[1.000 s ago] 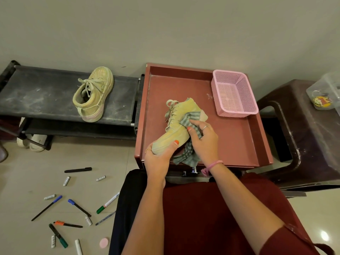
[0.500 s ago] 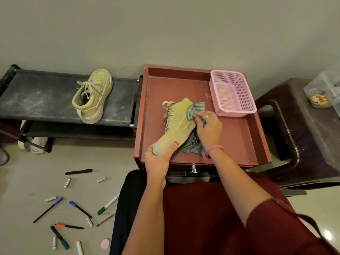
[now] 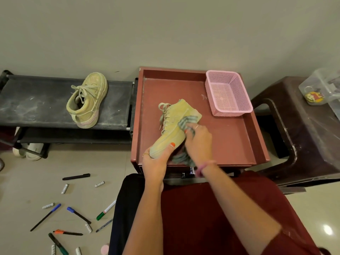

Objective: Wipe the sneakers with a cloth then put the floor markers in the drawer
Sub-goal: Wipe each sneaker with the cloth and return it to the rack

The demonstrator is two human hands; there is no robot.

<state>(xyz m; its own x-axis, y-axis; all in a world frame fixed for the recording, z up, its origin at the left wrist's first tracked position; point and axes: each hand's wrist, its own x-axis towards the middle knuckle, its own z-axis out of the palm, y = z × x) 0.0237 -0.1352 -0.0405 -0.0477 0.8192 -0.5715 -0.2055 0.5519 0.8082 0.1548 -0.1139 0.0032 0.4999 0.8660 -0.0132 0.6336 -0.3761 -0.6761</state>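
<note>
The right hand (image 3: 197, 142) grips a bunched grey-green checked cloth (image 3: 187, 123) and presses it against the side of a yellow sneaker (image 3: 173, 127), fingers curled into the fabric; more of the cloth hangs out below the wrist, near the front edge of the drawer. The left hand (image 3: 155, 162) clasps the toe end of that same sneaker from below, thumb laid over the top of the toe. The sneaker is tilted, toe toward the person and heel pointing away, its laces loose on the left side, held over the open red-brown drawer (image 3: 230, 144). A pink plastic basket (image 3: 229, 92) sits in the far right corner of the drawer, apart from the shoe.

To the left of the drawer stands a dusty black shoe rack (image 3: 36, 105); the second yellow sneaker (image 3: 87, 101) rests on its top shelf, lying partly on its side with the opening facing the camera. A pair of pale shoes (image 3: 27, 149) shows under the rack.

On the tiled floor at lower left lie the floor markers (image 3: 79, 215), scattered and well apart from the drawer: black, blue, green and orange-capped pens with several loose white caps among them. A small pink round object (image 3: 104, 249) lies near the bottom edge. A dark brown plastic stool (image 3: 303, 137) stands right of the drawer, with a clear container (image 3: 323, 89) on it.
</note>
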